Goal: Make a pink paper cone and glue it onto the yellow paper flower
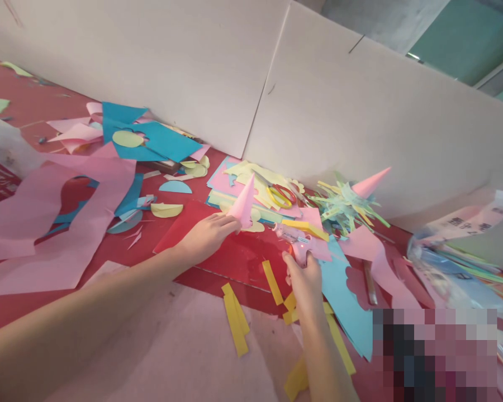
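Note:
My left hand (pixel 209 237) is closed on a pink paper cone (pixel 243 205), which points upward near the middle of the view. In my right hand (pixel 305 276) is a pink glue gun (pixel 295 237), its nozzle aimed left toward the base of the cone, with a small gap between them. A small light glows on the gun's body. Beneath both hands lies a glossy red board (pixel 230 268). Yellow paper strips (pixel 235 321) are scattered in front of it and by my right wrist.
Scissors (pixel 281 196) with yellow and red handles rest on stacked paper. A second pink cone (pixel 372 182) leans on shredded green paper strips (pixel 343 204). Pink and blue paper offcuts (pixel 121 167) cover the left. White panels (pixel 339 106) stand behind. The lower right is pixelated.

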Motion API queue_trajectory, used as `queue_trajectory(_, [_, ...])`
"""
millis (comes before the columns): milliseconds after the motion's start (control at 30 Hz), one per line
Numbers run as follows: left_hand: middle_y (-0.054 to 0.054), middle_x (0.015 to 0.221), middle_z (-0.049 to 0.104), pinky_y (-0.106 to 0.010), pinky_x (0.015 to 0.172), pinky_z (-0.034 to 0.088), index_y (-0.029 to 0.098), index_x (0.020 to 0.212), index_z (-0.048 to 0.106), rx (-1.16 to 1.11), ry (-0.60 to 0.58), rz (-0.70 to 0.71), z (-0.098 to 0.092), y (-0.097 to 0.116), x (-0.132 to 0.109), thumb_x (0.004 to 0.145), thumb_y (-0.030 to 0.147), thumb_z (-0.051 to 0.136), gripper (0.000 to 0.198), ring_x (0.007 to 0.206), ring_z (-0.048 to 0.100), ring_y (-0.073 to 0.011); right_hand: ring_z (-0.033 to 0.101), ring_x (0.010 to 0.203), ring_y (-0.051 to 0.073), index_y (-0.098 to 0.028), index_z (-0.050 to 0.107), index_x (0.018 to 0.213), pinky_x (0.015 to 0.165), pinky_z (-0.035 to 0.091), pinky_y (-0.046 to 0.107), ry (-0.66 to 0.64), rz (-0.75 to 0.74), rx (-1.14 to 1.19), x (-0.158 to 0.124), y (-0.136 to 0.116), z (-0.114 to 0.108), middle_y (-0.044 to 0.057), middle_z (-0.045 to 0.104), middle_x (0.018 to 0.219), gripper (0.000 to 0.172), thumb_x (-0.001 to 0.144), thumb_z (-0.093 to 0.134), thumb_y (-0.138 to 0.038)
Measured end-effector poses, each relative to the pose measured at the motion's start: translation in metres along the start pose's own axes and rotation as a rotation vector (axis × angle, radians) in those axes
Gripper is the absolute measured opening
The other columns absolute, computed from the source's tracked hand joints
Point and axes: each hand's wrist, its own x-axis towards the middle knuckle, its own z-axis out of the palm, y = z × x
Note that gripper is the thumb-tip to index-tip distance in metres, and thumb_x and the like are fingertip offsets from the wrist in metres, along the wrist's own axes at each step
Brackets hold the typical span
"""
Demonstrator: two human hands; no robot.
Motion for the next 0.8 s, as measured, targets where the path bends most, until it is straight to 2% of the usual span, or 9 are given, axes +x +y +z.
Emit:
queue_trajectory(133, [-0.005, 0.121, 0.064, -0.034, 0.093, 0.044, 0.02, 0.107, 0.063, 0.0, -0.059, 0.078, -0.0014, -0.0026, -0.0003, 0.078, -0.008, 0.03, 0.052, 0.107, 0.059, -0.0169, 0.037, 0.041, 0.009, -0.02, 0.056, 0.09, 0.039, 0.035, 0.022, -0.011, 0.054, 0.027, -0.0018, -0.0041, 0.001, -0.009, 0.042, 0.05, 0.036, 0.063, 0.066, -0.041])
queue_trajectory(300, [-0.005, 0.123, 0.064, -0.037, 0.096, 0.044, 0.021, 0.12, 0.061, 0.0, -0.1, 0.087, -0.0026, -0.0016, 0.001, 0.075, -0.009, 0.03, 0.062, 0.112, 0.057, -0.0181, 0.039, 0.042, 0.01, -0.02, 0.058, 0.096, 0.04, 0.036, 0.023, -0.016, 0.067, 0.009, -0.0011, -0.0044, 0.0007, -0.009, 0.042, 0.051, 0.04, 0.062, 0.067, -0.04])
queue_trajectory(400, [-0.006, 0.119, 0.066, -0.039, 0.097, 0.045, 0.021, 0.116, 0.064, -0.018, -0.074, 0.038, -0.0013, -0.0006, 0.0028, 0.083, -0.002, 0.034, 0.05, 0.109, 0.058, -0.019, 0.038, 0.042, 0.01, -0.019, 0.059, 0.095, 0.041, 0.036, 0.023, 0.008, 0.042, 0.009, -0.0006, -0.0017, 0.0013, -0.009, 0.041, 0.051, 0.04, 0.063, 0.066, -0.042])
queue_trajectory(500, [-0.007, 0.11, 0.069, -0.039, 0.096, 0.046, 0.02, 0.104, 0.069, -0.073, -0.038, -0.029, -0.0009, 0.0001, 0.0043, 0.092, 0.015, 0.04, 0.033, 0.101, 0.061, -0.0188, 0.042, 0.045, 0.011, -0.018, 0.06, 0.093, 0.045, 0.038, 0.025, 0.018, -0.03, -0.015, -0.0002, 0.0001, 0.0007, -0.007, 0.045, 0.053, 0.039, 0.064, 0.065, -0.043])
queue_trajectory(667, [-0.005, 0.097, 0.07, -0.03, 0.086, 0.051, 0.02, 0.093, 0.069, -0.204, 0.025, -0.139, -0.0014, -0.001, 0.0032, 0.093, 0.021, 0.043, 0.026, 0.096, 0.062, -0.0175, 0.054, 0.059, 0.018, -0.019, 0.06, 0.093, 0.057, 0.043, 0.029, -0.002, -0.103, -0.175, -0.0028, -0.0053, -0.0028, -0.001, 0.058, 0.065, 0.037, 0.065, 0.062, -0.043])
queue_trajectory(800, [-0.005, 0.092, 0.068, -0.029, 0.083, 0.052, 0.02, 0.088, 0.068, -0.293, 0.077, -0.197, -0.0014, -0.0011, 0.0025, 0.091, 0.022, 0.047, 0.021, 0.093, 0.062, -0.0174, 0.056, 0.067, 0.021, -0.02, 0.059, 0.096, 0.062, 0.042, 0.03, -0.002, -0.161, -0.36, -0.0065, -0.0079, -0.0011, 0.003, 0.062, 0.075, 0.036, 0.067, 0.06, -0.042])
